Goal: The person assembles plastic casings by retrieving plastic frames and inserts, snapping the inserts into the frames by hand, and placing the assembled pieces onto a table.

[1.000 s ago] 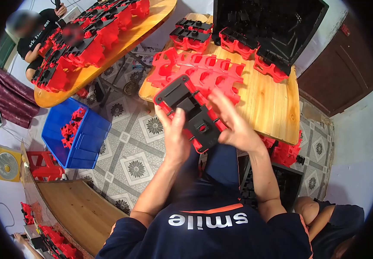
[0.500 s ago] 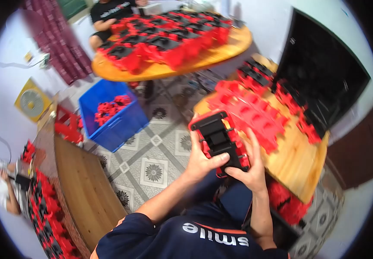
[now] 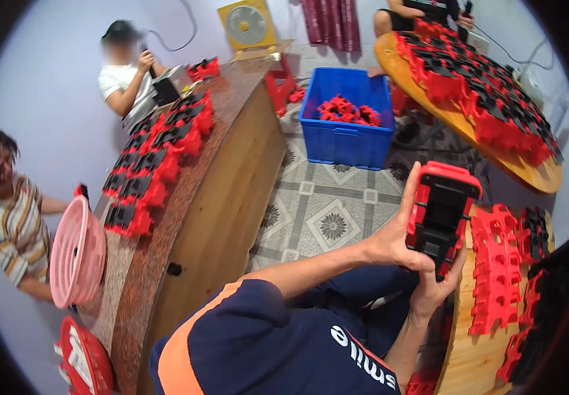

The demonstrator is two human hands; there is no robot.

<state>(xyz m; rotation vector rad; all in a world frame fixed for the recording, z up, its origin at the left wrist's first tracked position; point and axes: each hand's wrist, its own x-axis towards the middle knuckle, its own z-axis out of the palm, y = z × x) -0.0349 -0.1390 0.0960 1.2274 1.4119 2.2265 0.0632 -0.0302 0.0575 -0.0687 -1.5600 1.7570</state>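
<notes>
Between both hands I hold a red plastic part with a black insert (image 3: 437, 214), raised above the floor and left of the wooden table at the right. My left hand (image 3: 396, 240) grips its left side, fingers along the red edge and thumb across the lower front. My right hand (image 3: 437, 289) closes around its lower end and right side. Some fingers of both hands are hidden behind the part. Nearest to it, on the wooden table (image 3: 465, 359), lie red plastic frames (image 3: 495, 270) in a row.
A blue bin (image 3: 347, 141) with red pieces stands on the tiled floor. Rows of red-and-black parts (image 3: 159, 158) line the counter (image 3: 192, 197) at left, where two people work beside a pink basket (image 3: 79, 253). Another person sits behind the oval table (image 3: 521, 168), which carries more parts.
My view has swung left, bringing the counter and two people into fuller view. The held part now stands more upright, with both hands still on it.
</notes>
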